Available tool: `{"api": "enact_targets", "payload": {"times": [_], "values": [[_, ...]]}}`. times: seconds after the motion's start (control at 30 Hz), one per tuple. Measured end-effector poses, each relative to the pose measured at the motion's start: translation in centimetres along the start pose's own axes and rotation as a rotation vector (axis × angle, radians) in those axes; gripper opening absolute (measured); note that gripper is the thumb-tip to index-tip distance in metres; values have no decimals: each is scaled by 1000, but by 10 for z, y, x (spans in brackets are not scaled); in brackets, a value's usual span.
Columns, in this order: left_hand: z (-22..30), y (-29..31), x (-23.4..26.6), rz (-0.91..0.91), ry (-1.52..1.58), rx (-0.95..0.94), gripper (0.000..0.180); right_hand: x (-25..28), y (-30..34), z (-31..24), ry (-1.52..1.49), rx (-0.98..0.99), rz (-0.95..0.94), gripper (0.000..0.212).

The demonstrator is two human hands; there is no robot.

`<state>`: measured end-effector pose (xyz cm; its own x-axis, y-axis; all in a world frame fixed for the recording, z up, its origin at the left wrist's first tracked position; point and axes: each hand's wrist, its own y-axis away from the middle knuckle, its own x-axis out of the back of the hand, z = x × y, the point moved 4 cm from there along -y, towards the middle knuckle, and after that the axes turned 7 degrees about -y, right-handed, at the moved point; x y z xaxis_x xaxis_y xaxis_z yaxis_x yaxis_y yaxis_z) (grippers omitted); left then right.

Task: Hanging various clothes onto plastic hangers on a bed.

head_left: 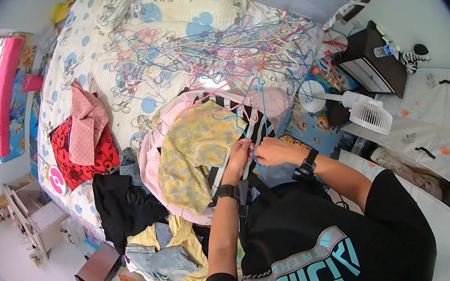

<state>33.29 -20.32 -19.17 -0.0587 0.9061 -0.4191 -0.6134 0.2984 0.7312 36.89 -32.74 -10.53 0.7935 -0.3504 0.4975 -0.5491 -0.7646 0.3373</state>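
Note:
My left hand is closed in a pinch on a black garment with white stripes. Close beside it, my right hand is closed around a thin blue clothes hanger, whose hook points away from me. A piece of that hanger shows under the right fingers, and it passes by the left fingertips. Left of my hands, a yellow flower-patterned garment lies over pink clothes, with a pink hanger at its top. My fingers partly hide how hanger and striped garment meet.
Tangled hangers cover the far part of the bed. Red patterned cloth, black clothing and jeans lie at the left. A white fan and dark cabinet stand at the right.

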Motion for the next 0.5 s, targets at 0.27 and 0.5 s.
{"api": "enact_targets", "payload": {"times": [0.27,0.5], "values": [[-23,1,12,86,60,56,20,-25,-27,0,237,-71,-196,16],[-61,-11,45,171,48,57,25,-50,-48,2,322,-44,-378,16]]}}
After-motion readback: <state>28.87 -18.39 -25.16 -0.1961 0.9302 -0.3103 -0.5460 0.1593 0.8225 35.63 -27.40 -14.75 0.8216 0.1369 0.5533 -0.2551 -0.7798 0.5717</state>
